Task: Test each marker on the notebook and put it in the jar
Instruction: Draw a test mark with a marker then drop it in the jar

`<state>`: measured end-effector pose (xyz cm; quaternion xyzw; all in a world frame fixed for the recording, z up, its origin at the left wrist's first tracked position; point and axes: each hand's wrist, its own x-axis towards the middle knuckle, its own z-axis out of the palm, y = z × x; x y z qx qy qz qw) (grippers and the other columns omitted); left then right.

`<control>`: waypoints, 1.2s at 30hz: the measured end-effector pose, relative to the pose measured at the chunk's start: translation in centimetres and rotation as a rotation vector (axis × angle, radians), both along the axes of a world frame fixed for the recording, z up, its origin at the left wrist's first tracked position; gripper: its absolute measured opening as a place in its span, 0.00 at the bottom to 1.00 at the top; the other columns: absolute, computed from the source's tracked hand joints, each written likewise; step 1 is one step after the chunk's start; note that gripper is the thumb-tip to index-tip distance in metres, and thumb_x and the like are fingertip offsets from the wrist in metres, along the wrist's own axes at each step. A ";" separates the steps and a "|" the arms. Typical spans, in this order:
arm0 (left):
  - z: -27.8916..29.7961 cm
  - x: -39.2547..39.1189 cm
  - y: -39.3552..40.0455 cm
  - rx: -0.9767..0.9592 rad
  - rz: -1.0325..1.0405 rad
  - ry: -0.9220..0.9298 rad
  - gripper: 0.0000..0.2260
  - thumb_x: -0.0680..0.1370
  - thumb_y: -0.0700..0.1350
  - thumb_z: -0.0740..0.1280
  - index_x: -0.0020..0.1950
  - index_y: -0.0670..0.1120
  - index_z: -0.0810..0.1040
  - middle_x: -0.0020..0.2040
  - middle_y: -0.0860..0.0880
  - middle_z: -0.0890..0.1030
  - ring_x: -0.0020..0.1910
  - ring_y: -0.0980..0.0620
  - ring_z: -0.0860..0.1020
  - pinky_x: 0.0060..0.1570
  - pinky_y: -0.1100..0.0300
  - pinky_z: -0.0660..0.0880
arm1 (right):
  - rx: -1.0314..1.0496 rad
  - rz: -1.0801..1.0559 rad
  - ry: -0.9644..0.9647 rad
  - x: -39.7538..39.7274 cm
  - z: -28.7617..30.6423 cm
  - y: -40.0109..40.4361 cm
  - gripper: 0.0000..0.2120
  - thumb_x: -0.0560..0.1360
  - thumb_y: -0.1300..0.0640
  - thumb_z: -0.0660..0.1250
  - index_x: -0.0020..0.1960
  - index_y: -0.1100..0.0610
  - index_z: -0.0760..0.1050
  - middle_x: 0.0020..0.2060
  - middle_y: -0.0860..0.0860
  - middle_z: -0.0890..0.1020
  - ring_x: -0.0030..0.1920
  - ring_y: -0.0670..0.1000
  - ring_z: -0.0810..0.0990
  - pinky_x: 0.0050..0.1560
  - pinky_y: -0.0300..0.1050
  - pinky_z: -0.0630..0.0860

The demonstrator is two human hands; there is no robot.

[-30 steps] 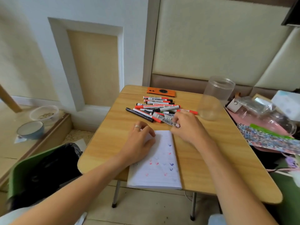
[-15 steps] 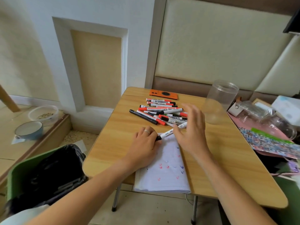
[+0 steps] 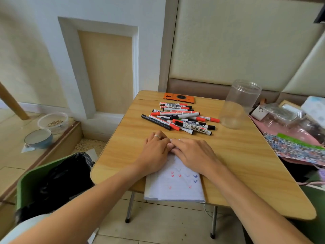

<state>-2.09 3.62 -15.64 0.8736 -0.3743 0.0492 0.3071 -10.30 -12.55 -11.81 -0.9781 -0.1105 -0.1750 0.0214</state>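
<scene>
Item: marker, fetched from pile at twelve o'clock, now hidden between my left hand and right hand, both curled over notebook; grip unclear, uncapping likely; jar at two o'clock empty.

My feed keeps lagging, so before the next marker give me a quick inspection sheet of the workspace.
Surface: wooden table, bare around the work.
Job's things: notebook at the near edge, with red and blue test marks; marker pile behind it; clear jar upright, no markers in it.
Clutter: orange phone at the far edge; bags and packets on the right.
Hands: left hand and right hand meet over the notebook's top; any marker between them is hidden.
Cables: nothing seen.
Surroundings: green bin, two bowls on the left.
</scene>
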 end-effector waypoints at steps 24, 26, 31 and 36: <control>1.9 1.8 1.5 0.042 -0.190 -0.085 0.13 0.85 0.50 0.51 0.50 0.48 0.73 0.43 0.52 0.75 0.45 0.51 0.70 0.45 0.51 0.69 | -0.032 -0.007 -0.013 0.1 0.5 0.6 0.13 0.86 0.44 0.53 0.54 0.52 0.71 0.42 0.47 0.78 0.39 0.54 0.79 0.32 0.47 0.66; 1.7 2.0 1.5 -0.017 -0.227 -0.022 0.13 0.83 0.52 0.51 0.46 0.48 0.71 0.40 0.55 0.72 0.44 0.51 0.69 0.43 0.51 0.69 | -0.080 -0.030 -0.035 0.3 0.2 0.6 0.15 0.84 0.44 0.53 0.49 0.52 0.72 0.33 0.47 0.77 0.29 0.55 0.75 0.26 0.43 0.55; 0.6 2.2 1.6 -0.123 -0.193 -0.118 0.15 0.83 0.51 0.50 0.46 0.47 0.73 0.41 0.52 0.74 0.41 0.51 0.67 0.41 0.56 0.66 | -0.043 -0.090 -0.001 0.5 -0.4 0.8 0.16 0.87 0.44 0.52 0.57 0.54 0.72 0.36 0.54 0.81 0.36 0.62 0.77 0.31 0.48 0.62; 0.3 2.5 1.4 -0.149 0.023 -0.138 0.10 0.83 0.49 0.57 0.51 0.50 0.77 0.44 0.53 0.76 0.45 0.52 0.68 0.43 0.53 0.69 | -0.039 -0.178 -0.013 0.3 -0.4 1.4 0.19 0.87 0.41 0.48 0.57 0.53 0.71 0.37 0.54 0.81 0.40 0.62 0.80 0.33 0.50 0.65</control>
